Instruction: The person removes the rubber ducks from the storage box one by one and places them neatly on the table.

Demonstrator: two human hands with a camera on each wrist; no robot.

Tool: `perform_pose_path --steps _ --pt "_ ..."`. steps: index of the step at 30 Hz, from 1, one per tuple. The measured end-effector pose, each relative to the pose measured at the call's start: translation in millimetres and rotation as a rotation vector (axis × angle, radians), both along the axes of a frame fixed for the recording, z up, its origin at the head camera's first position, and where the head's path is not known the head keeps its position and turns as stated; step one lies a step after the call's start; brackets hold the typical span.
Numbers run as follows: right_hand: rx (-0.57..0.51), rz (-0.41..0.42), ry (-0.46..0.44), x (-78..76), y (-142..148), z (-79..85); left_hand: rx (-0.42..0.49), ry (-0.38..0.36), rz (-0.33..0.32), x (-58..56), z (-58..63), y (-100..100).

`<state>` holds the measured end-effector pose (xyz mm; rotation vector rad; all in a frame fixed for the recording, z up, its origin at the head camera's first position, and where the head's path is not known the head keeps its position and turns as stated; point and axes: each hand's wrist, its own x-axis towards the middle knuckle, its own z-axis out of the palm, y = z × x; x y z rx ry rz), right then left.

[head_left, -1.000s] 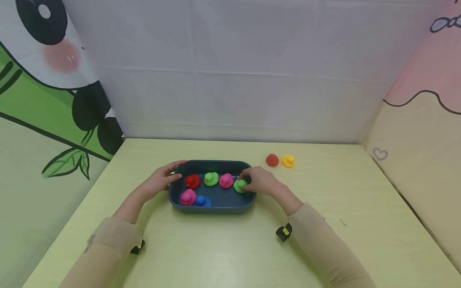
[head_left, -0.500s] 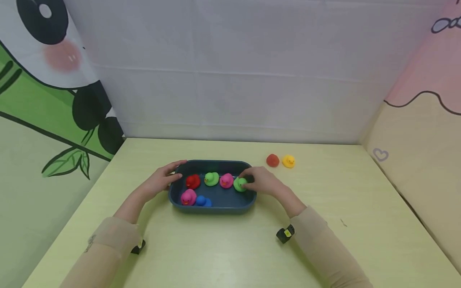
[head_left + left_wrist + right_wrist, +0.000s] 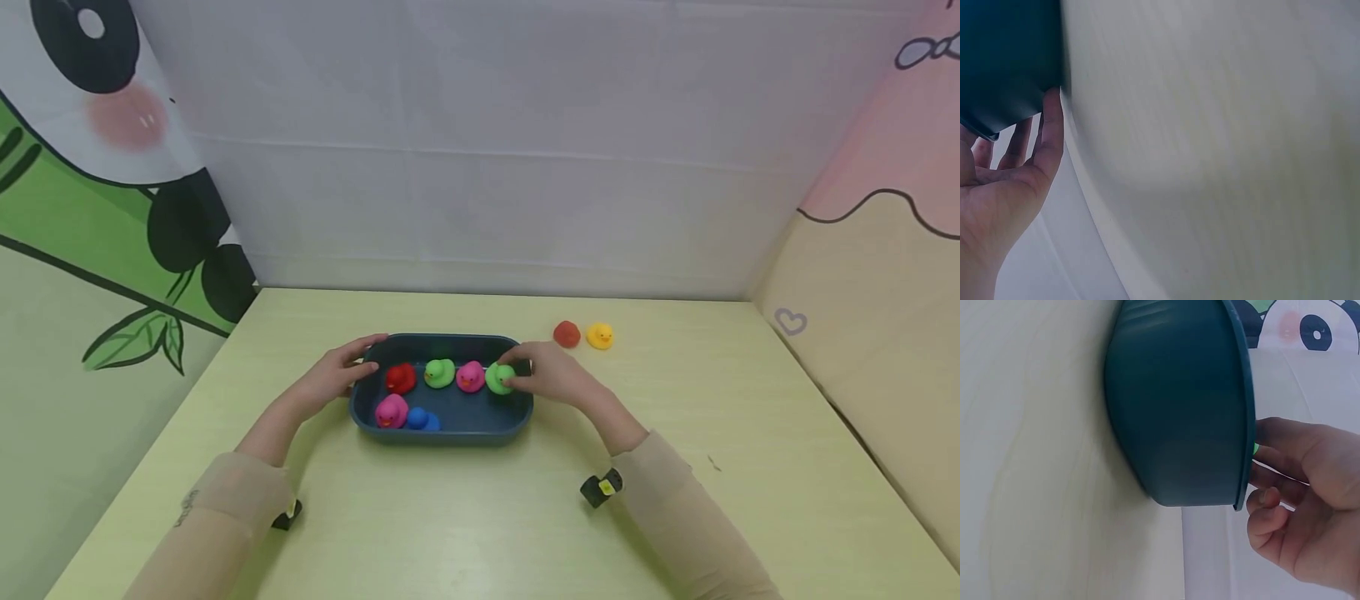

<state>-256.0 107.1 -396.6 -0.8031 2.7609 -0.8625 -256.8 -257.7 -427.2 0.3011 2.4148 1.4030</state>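
A dark teal plastic tray [image 3: 442, 437] stands on the table in the head view, holding several rubber ducks. My left hand [image 3: 339, 368] grips the tray's left end, its thumb at the rim and its fingers against the outer wall, as the left wrist view shows. Over the right end, my right hand [image 3: 553, 372] pinches a green rubber duck [image 3: 497, 378] inside the tray. Left of it in the back row are a pink duck [image 3: 470, 377], another green duck [image 3: 439, 373] and a red duck [image 3: 401, 378]. In front lie a pink duck [image 3: 392, 412] and a blue duck [image 3: 422, 418].
Behind the tray's right end, a yellow duck [image 3: 600, 336] and a red duck-sized toy [image 3: 567, 334] sit on the pale table [image 3: 450, 517]. A white cloth backdrop [image 3: 480, 167] rises at the table's far edge, with printed panels at both sides.
The green duck in my right hand has shifted slightly toward the back of the tray, and the right wrist has moved a little to the right. My left hand has stayed in place.
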Motion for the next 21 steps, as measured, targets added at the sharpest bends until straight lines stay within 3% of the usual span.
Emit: perform_pose_path --steps 14,21 --pt "-0.041 -0.010 0.039 10.7 6.8 25.5 -0.005 0.006 0.006 -1.7 -2.4 -1.0" --pt "-0.078 -0.003 0.112 12.7 16.8 36.1 0.000 0.008 -0.004 -3.8 -4.3 -1.5"
